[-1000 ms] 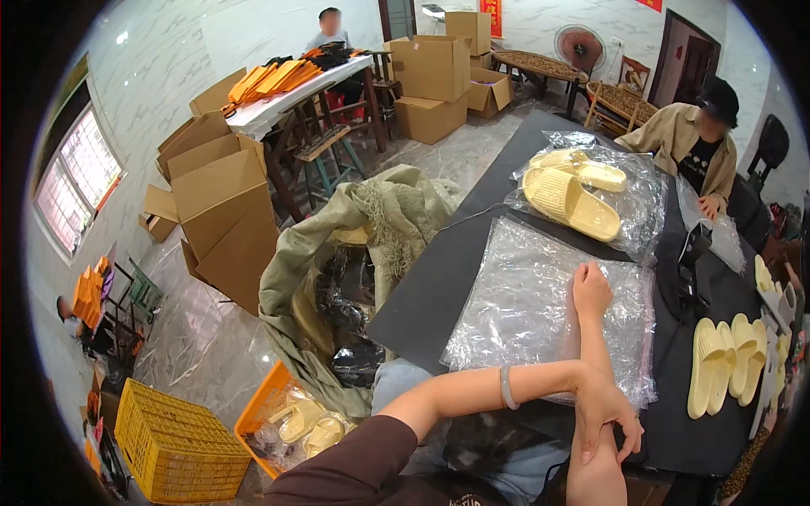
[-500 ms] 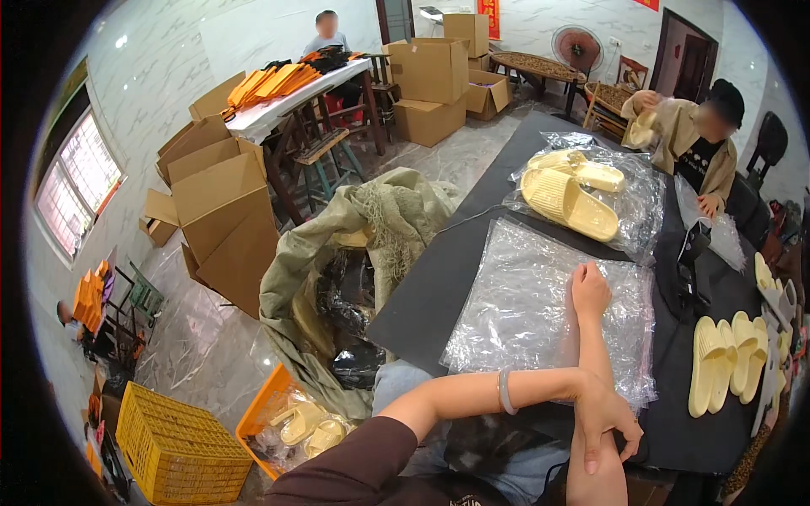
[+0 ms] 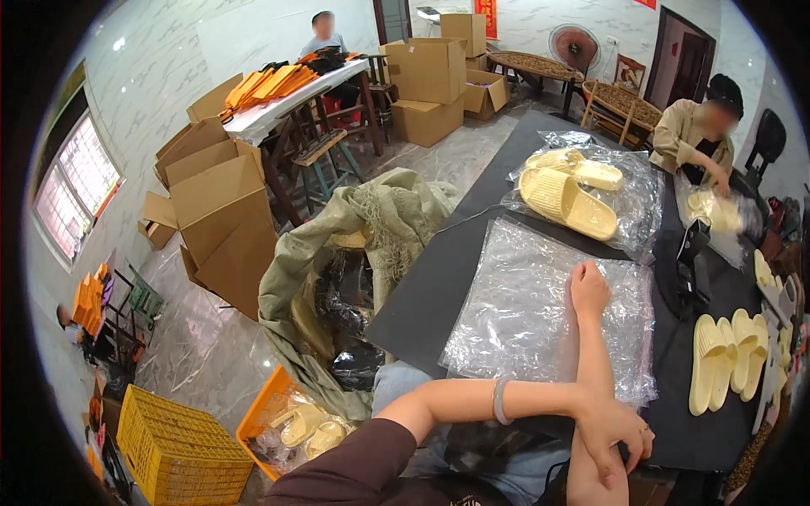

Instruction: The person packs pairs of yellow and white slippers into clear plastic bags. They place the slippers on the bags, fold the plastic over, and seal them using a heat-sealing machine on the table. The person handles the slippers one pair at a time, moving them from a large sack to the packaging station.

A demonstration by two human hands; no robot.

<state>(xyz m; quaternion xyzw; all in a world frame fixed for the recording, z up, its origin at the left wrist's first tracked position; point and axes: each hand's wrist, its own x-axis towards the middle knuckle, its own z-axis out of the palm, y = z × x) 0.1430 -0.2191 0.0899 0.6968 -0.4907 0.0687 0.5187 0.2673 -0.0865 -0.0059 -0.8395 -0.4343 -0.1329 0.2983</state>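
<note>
My left hand (image 3: pixel 614 432), with a pale bangle on its wrist, crosses over and is wrapped round my right forearm (image 3: pixel 594 371). Its thumb lies along one side and its fingers bend over the other. My right hand (image 3: pixel 590 287) rests in a loose fist on a stack of clear plastic bags (image 3: pixel 523 308), and nothing shows in it. Beyond the stack, a pair of cream-yellow slide slippers (image 3: pixel 567 198) lies on more clear bags (image 3: pixel 643 215). To the right, other yellow slippers (image 3: pixel 707 363) stand in a row on the black table (image 3: pixel 422 325).
Across the table a co-worker (image 3: pixel 700 139) handles slippers in a clear bag. A green woven sack (image 3: pixel 295 244) stands open at left, beside an orange basket (image 3: pixel 253 422) of bagged slippers and a yellow crate (image 3: pixel 181 447). Cardboard boxes (image 3: pixel 219 198) and another person (image 3: pixel 329 42) are farther back.
The co-worker's raised hand has come down with the slipper to the clear bag on the table. My left hand has shifted slightly on my right forearm; my right hand stays put.
</note>
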